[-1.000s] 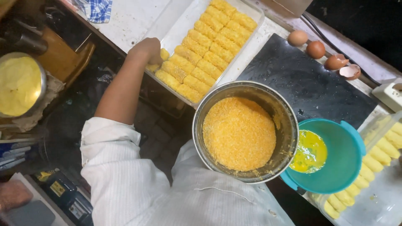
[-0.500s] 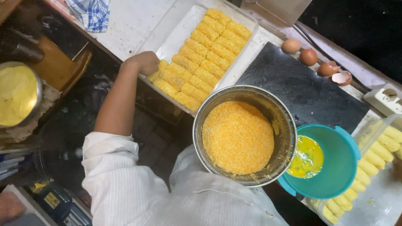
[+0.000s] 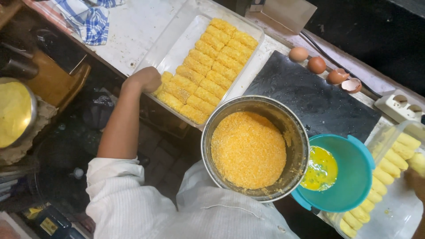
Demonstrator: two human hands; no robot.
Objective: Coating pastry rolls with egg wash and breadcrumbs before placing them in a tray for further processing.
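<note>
Left hand [image 3: 144,79] at near-left corner of the clear plastic tray [image 3: 177,40]. Fingers curled into a loose fist, knuckles up; fingertips hidden under the hand, so cannot tell if anything is pinched. Hand touches the end breaded roll [image 3: 166,79] of the front row. Forearm bare, white sleeve [image 3: 119,194] bunched at the elbow.

Tray: rectangular, see-through, thin walls, approx. two-thirds filled w/ breaded rolls [image 3: 212,66], short cylinders, coarse orange-yellow crumb, packed side by side in neat rows. Far-left part of the tray bare.

Right hand [image 3: 416,183] only a sliver at the right frame edge, over a second clear tray [image 3: 398,212]; fingers out of sight, state cannot be told. That tray holds plain rolls [image 3: 389,166], smooth, pale yellow, no crumb.

Centre: round steel pot [image 3: 296,132], dull metal, filled w/ fine orange breadcrumbs [image 3: 248,148], grainy, crumb stuck on the rim. Touching its right side: teal plastic bowl [image 3: 354,177] w/ beaten egg [image 3: 321,168], glossy yellow liquid.

Behind them: black slab [image 3: 314,102], matte, on the white desk [image 3: 133,26]. Beyond the slab: two whole brown eggs [image 3: 307,59], then broken shells [image 3: 345,80]. Blue-white checked cloth [image 3: 90,20] at far left of the desk. White power strip [image 3: 400,106] far right.
</note>
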